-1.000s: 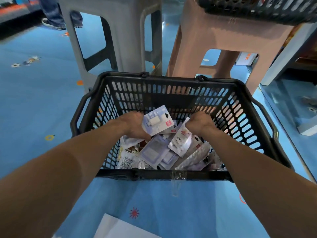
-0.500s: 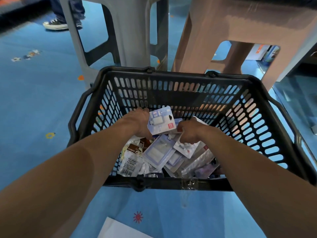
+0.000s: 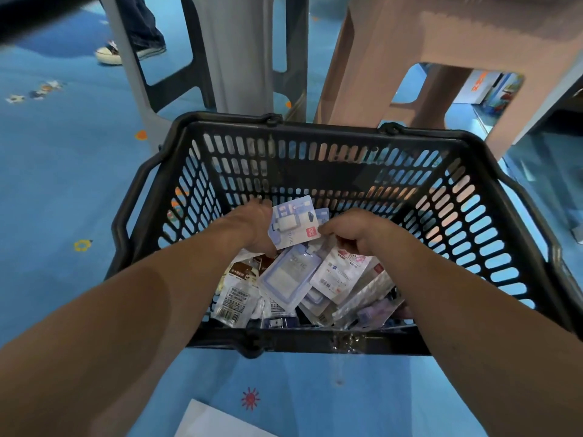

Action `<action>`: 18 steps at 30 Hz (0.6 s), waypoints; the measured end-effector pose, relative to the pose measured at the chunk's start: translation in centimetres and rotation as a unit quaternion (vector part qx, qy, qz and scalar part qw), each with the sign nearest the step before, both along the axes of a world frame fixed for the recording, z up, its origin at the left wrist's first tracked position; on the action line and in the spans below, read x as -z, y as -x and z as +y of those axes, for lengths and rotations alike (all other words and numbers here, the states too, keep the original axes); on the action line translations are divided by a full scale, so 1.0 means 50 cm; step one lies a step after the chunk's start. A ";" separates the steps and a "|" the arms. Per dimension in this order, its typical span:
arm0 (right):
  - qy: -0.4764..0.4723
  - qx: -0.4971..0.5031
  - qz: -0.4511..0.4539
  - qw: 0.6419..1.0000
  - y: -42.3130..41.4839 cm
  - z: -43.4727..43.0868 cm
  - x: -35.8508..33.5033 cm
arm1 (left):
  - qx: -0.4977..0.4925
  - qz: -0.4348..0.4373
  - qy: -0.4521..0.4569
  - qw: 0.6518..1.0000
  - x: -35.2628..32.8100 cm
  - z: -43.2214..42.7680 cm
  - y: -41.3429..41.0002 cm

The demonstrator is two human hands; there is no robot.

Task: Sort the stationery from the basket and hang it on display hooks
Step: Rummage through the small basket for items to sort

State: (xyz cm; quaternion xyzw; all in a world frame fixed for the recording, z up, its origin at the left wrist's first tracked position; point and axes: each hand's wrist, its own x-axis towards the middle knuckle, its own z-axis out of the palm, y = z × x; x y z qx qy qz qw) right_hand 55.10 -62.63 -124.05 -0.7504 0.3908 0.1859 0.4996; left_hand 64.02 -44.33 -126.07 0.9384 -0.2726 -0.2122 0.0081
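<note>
Blue flooring point(image 3: 63, 184) printed with small sun and flower marks runs under a black slotted basket point(image 3: 473, 216), which holds the stationery.

Above the heap, the left hand point(image 3: 252, 225) grips a pale blue carded packet point(image 3: 293, 225) by its left edge, fingers curled behind it and thumb in front, so the card stands tilted over the pile. The right hand point(image 3: 356, 231) is just beside it, its thumb tip at the card's right edge. Its fingers are bent over the top of a white packet point(image 3: 340, 272) that hangs below; the pinch itself is hidden under the knuckles.

Beneath lie a blue-framed packet point(image 3: 284, 279), a clear sachet with a barcode point(image 3: 235, 302), a brown packet point(image 3: 243, 272) and clear wrapped packs point(image 3: 369, 298), overlapping loosely. Both forearms cross the near rim and cover part of the heap. A strip of clear tape point(image 3: 344, 337) clings to that rim.

Right behind the basket stand a grey stool point(image 3: 239, 58) and a pinkish-brown stool point(image 3: 410, 42), closing off the far side. Past the grey one is another person's shoe point(image 3: 108, 53). A white sheet point(image 3: 208, 421) lies on the floor nearest the camera.
</note>
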 end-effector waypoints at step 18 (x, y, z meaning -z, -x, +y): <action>0.013 0.042 -0.242 0.969 0.014 0.034 -0.085 | -0.012 0.040 0.106 0.993 -0.076 0.031 0.012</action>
